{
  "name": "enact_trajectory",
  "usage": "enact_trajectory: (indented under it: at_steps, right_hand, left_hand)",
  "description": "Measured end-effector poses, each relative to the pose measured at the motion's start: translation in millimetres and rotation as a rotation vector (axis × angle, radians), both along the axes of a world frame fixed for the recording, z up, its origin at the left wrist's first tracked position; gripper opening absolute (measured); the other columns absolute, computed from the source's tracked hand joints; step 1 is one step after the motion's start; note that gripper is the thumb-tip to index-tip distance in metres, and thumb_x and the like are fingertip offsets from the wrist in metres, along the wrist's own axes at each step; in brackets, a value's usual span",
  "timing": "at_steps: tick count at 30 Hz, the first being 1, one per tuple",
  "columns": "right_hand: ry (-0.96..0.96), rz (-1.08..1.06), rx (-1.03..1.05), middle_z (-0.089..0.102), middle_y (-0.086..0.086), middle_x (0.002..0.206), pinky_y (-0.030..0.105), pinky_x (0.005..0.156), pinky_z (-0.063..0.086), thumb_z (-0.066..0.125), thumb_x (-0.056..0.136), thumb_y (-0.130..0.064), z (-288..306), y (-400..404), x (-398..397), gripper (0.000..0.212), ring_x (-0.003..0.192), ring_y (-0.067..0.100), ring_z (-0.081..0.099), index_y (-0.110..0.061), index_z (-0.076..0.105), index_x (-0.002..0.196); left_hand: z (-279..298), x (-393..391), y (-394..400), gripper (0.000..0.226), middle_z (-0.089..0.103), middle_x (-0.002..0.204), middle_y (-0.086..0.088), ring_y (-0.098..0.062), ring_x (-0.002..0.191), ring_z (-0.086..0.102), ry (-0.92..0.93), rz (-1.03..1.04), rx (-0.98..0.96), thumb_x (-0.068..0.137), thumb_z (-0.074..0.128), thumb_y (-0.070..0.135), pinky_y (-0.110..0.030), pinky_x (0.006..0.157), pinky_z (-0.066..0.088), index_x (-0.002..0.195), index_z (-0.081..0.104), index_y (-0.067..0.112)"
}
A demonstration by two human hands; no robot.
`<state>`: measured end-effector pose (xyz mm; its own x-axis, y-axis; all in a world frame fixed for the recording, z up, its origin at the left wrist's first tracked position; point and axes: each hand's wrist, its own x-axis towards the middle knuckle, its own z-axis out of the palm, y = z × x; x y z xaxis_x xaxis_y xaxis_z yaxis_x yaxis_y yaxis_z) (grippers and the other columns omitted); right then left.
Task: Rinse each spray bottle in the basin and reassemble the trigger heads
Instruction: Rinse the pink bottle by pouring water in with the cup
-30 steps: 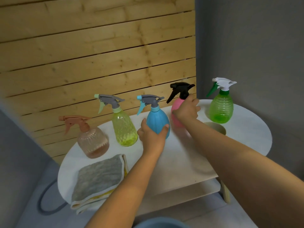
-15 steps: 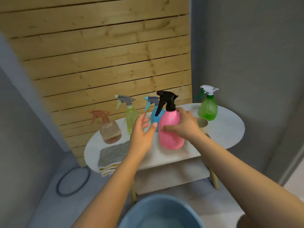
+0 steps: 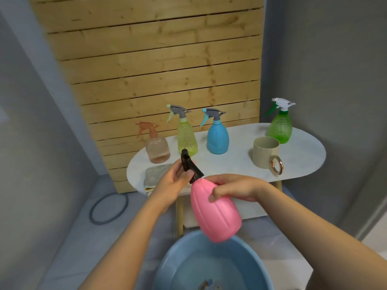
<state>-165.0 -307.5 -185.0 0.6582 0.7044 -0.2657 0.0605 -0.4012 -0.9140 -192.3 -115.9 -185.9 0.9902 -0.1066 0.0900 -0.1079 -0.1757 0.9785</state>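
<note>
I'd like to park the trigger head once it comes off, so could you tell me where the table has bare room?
The widest bare patch of the table lies between the blue bottle and the beige cup. The right end past the cup's handle is also free. The left end is crowded: peach bottle, yellow-green bottle, folded cloth.

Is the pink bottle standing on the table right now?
No, both hands hold the pink bottle tilted in the air above the blue basin.
</note>
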Motion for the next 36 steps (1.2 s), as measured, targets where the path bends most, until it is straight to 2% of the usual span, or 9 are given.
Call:
enact_trajectory:
  at_steps: [8,10,13,18,22,25,29,31,36]
  right_hand:
    - [0.161,0.126,-0.025,0.066,0.004,0.1,0.035,0.082,0.053,0.073,0.068,-0.03,-10.8,0.1,2.9,0.054,0.09,0.019,0.065,-0.013,0.054,0.116]
    - [0.139,0.077,-0.009,0.067,0.005,0.1,0.035,0.08,0.054,0.075,0.062,-0.036,-7.5,0.0,5.6,0.064,0.09,0.022,0.065,-0.013,0.056,0.118]
    - [0.105,0.022,0.019,0.068,0.004,0.101,0.033,0.075,0.054,0.075,0.065,-0.037,-0.6,-2.5,8.9,0.06,0.09,0.022,0.066,-0.018,0.058,0.118]
    - [-0.612,-0.126,-0.456,0.057,-0.009,0.113,0.031,0.083,0.047,0.079,0.063,-0.043,-12.2,3.8,-0.7,0.072,0.101,0.016,0.054,-0.03,0.049,0.128]
    - [-0.642,-0.152,-0.418,0.058,-0.008,0.115,0.031,0.081,0.047,0.077,0.065,-0.045,-21.4,3.1,-4.0,0.072,0.101,0.017,0.054,-0.032,0.047,0.129]
    - [-0.586,-0.132,-0.383,0.056,-0.008,0.119,0.033,0.087,0.047,0.079,0.067,-0.04,-17.8,-6.8,1.7,0.07,0.105,0.017,0.052,-0.033,0.048,0.129]
    - [-0.597,-0.063,-0.405,0.05,-0.014,0.113,0.027,0.083,0.041,0.079,0.068,-0.037,-18.7,-13.2,1.6,0.071,0.102,0.012,0.047,-0.035,0.045,0.131]
    - [-0.628,-0.072,-0.417,0.05,-0.015,0.113,0.03,0.085,0.043,0.078,0.067,-0.039,-20.2,-12.8,1.5,0.073,0.103,0.013,0.048,-0.037,0.044,0.131]
    - [-0.912,-0.101,-0.511,0.05,-0.009,0.127,0.032,0.091,0.041,0.078,0.064,-0.044,-28.2,-6.0,-2.7,0.078,0.111,0.017,0.048,-0.033,0.041,0.132]
  left_hand:
    - [-22.1,-0.8,8.3,0.031,0.065,0.118,-0.006,-0.023,0.115,0.06,0.006,0.099,-0.061,0.086,0.062,0.015,-0.029,0.088,0.052,0.117,0.057,0.014]
    - [-21.2,0.9,11.4,0.034,0.067,0.115,-0.008,-0.024,0.108,0.064,0.001,0.134,-0.061,0.085,0.064,0.017,-0.035,0.089,0.054,0.118,0.058,0.01]
    - [-14.1,0.6,9.0,0.021,0.07,0.099,-0.005,-0.014,0.085,0.07,-0.019,0.179,-0.107,0.088,0.062,0.016,-0.023,0.071,0.057,0.107,0.061,0.01]
    - [-22.7,0.9,-1.2,0.04,0.061,0.061,-0.011,-0.015,0.046,0.059,0.088,0.31,0.151,0.093,0.057,0.035,-0.027,0.052,0.053,0.098,0.055,-0.004]
    - [-14.6,2.6,-1.5,0.043,0.063,0.062,-0.01,-0.02,0.054,0.062,0.172,0.233,0.056,0.094,0.051,0.042,-0.03,0.054,0.056,0.125,0.04,0.014]
    - [-16.5,1.6,9.0,0.047,0.062,0.068,-0.001,-0.013,0.069,0.063,0.087,0.089,0.322,0.088,0.064,0.032,-0.031,0.077,0.051,0.132,0.05,0.019]
    - [-17.7,2.6,18.6,0.012,0.047,0.062,0.003,-0.011,0.062,0.046,-0.027,0.139,0.583,0.086,0.067,0.034,-0.03,0.068,0.039,0.095,0.069,0.027]
    - [-15.6,1.8,18.7,0.022,0.056,0.068,-0.004,-0.014,0.065,0.05,0.008,0.129,0.58,0.089,0.061,0.039,-0.031,0.066,0.039,0.076,0.064,0.021]
    - [-15.8,3.8,13.9,0.033,0.06,0.071,-0.009,-0.015,0.06,0.052,0.248,0.211,0.414,0.093,0.056,0.037,-0.022,0.055,0.041,0.078,0.058,0.008]
